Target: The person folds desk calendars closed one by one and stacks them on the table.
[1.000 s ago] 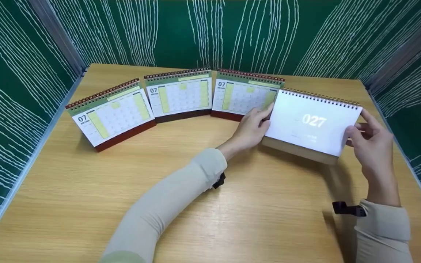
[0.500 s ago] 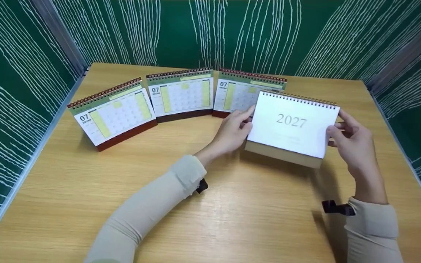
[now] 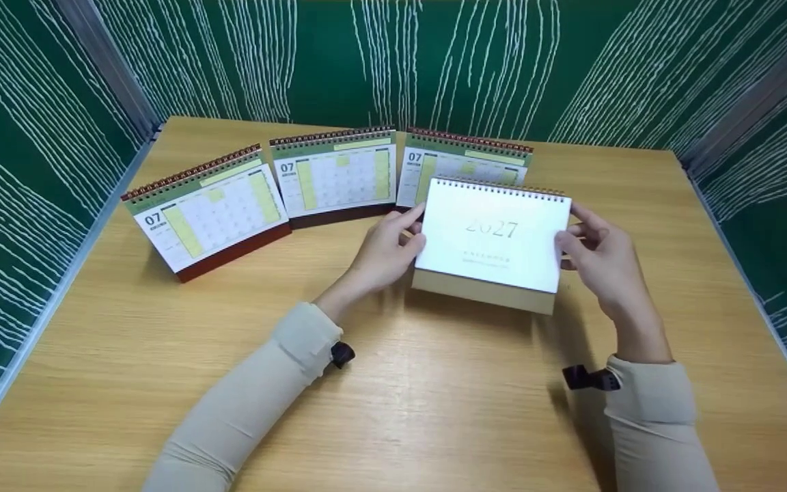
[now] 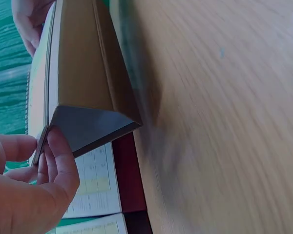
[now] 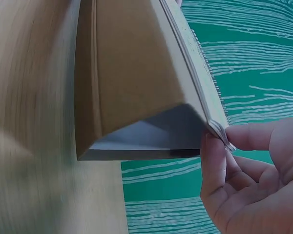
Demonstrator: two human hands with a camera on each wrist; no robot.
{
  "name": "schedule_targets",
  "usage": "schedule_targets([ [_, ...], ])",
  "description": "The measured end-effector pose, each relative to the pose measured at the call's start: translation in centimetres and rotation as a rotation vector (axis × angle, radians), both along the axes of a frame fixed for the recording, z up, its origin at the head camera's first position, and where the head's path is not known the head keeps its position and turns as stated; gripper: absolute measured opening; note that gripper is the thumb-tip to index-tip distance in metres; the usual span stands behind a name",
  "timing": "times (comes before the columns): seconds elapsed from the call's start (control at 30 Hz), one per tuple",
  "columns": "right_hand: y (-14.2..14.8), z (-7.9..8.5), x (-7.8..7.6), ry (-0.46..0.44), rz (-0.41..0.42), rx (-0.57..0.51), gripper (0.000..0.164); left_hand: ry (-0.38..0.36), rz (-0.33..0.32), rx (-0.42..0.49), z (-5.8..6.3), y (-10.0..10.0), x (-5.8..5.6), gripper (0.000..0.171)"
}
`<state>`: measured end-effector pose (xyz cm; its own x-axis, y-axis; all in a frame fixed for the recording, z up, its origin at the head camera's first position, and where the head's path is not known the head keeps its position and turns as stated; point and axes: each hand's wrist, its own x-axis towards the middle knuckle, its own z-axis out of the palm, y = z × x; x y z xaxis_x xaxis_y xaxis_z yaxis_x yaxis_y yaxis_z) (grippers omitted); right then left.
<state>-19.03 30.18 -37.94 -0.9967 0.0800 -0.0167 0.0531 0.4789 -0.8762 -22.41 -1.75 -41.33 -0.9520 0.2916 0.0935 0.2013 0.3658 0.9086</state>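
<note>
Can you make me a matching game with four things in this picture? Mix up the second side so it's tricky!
Things:
1. 2027 calendar
2. leftmost calendar
3. table
4. back wall

Clues:
A. red along the bottom
B. mostly dark green
C. held between the left hand and the right hand
D. light wood colour

Right pairs: 1-C, 2-A, 3-D, 4-B
</note>
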Motion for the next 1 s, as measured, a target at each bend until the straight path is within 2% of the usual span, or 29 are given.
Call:
schedule_targets([
  [0.5,-4.0,-1.4,-2.1,-0.086,0.106,-0.032,0.060,-0.146,0.000,-0.004,0.0,-4.9,0.2,0.068],
  [0.77,-5.1,-1.9,-2.6,-0.091,0.158,-0.031,0.059,-0.184,0.009,-0.046,0.2,-6.0,0.0,0.073],
  [1.0,-5.4,-2.1,-2.5,-0.098,0.187,-0.034,0.063,-0.205,-0.033,-0.033,0.0,-6.7,-0.2,0.076],
])
